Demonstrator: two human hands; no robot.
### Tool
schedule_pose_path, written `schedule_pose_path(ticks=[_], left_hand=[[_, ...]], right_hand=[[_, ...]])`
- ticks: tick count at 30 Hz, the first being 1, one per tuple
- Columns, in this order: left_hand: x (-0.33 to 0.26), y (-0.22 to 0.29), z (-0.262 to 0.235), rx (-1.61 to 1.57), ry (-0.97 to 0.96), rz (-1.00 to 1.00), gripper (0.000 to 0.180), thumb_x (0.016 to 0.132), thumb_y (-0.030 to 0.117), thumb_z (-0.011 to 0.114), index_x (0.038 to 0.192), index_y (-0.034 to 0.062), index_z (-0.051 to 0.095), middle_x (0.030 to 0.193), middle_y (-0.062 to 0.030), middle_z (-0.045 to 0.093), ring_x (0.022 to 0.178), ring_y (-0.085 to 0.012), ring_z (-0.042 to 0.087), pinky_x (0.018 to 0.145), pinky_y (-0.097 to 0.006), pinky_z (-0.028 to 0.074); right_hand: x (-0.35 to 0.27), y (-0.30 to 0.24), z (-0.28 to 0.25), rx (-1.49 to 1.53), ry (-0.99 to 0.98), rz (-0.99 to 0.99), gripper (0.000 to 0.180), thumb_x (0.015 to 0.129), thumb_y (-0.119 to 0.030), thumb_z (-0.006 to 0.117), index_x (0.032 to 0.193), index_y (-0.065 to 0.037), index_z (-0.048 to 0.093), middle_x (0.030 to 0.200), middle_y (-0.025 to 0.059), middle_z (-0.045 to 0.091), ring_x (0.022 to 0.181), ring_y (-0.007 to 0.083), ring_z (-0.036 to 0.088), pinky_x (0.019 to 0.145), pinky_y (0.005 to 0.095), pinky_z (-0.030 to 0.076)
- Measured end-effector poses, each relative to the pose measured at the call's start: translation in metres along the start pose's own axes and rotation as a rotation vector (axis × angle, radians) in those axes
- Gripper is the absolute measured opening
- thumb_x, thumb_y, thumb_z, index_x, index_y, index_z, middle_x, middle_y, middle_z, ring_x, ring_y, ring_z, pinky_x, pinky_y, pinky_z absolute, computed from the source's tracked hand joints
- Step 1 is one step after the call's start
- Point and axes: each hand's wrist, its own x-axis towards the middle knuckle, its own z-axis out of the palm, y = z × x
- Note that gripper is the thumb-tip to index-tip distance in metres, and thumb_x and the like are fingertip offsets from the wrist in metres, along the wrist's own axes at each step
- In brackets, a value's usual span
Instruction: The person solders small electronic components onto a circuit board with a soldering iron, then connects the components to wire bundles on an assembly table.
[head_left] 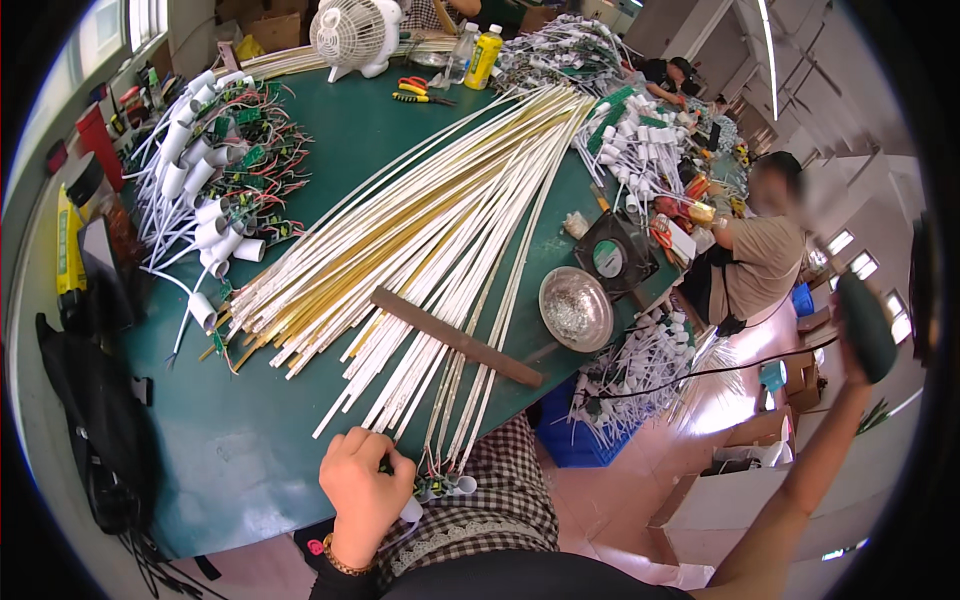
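My left hand [362, 490] is closed in a pinch at the table's near edge, by the ends of the strips. What its fingers hold is hidden. Right beside it, small green circuit boards [432, 487] with white tubes hang over my lap, joined by thin wires to the ends of a few strips. A large fan of long white and yellow strips [400, 235] covers the table, with a brown bar [455, 335] lying across their near part. Raised far out to the right, my right hand [856, 372] grips a dark green corded hand tool [866, 325], partly blurred.
Wired boards with white tubes [215, 180] are heaped on the green table [225, 440] at left. A metal bowl [576, 308] and black square fan [612, 255] sit at right. Pliers [420, 95], bottles [484, 57] and a white fan [350, 38] stand farther back. A person [765, 250] works at right.
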Motion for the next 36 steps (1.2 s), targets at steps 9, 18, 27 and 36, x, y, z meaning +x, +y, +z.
schedule_pose_path(ticks=[9,18,27,36], left_hand=[[-0.001,0.0,0.002,0.023,0.023,0.011,0.009,0.062,0.004,0.067,0.065,0.0071,0.059,0.069,-0.0062,0.055,0.064,-0.0291,0.053,0.055,-0.039,0.043],[0.003,-0.001,0.008,0.039,-0.046,0.075,0.008,0.065,0.005,0.064,0.067,0.005,0.056,0.068,-0.0106,0.052,0.066,-0.0331,0.055,0.059,-0.042,0.044],[-0.006,0.015,-0.018,0.089,-0.173,0.137,0.008,0.079,0.01,0.064,0.082,0.0042,0.059,0.079,-0.0174,0.054,0.075,-0.0398,0.055,0.068,-0.048,0.045],[-0.009,-0.029,-0.035,-0.433,-0.316,-0.029,0.008,0.082,-0.001,0.062,0.09,-0.0014,0.064,0.09,-0.0126,0.063,0.08,-0.025,0.062,0.071,-0.032,0.048]], right_hand=[[-0.015,-0.137,0.08,0.866,0.128,0.18,0.045,0.09,-0.031,0.065,0.115,0.004,0.055,0.084,0.0097,0.061,0.052,0.0106,0.054,0.045,0.0216,0.043],[-0.154,-0.271,0.24,1.954,-0.157,0.653,0.029,0.095,-0.016,0.06,0.119,0.0,0.059,0.085,0.0188,0.067,0.062,0.02,0.062,0.059,0.0336,0.052],[-0.17,-0.316,0.266,1.9,-0.182,0.672,0.021,0.098,-0.014,0.061,0.115,-0.002,0.059,0.083,0.0109,0.066,0.063,0.0121,0.062,0.058,0.0267,0.049],[-0.183,-0.318,0.256,1.688,-0.239,0.7,0.023,0.095,-0.013,0.065,0.116,-0.002,0.061,0.089,0.0075,0.068,0.069,0.0093,0.064,0.057,0.0232,0.049]])
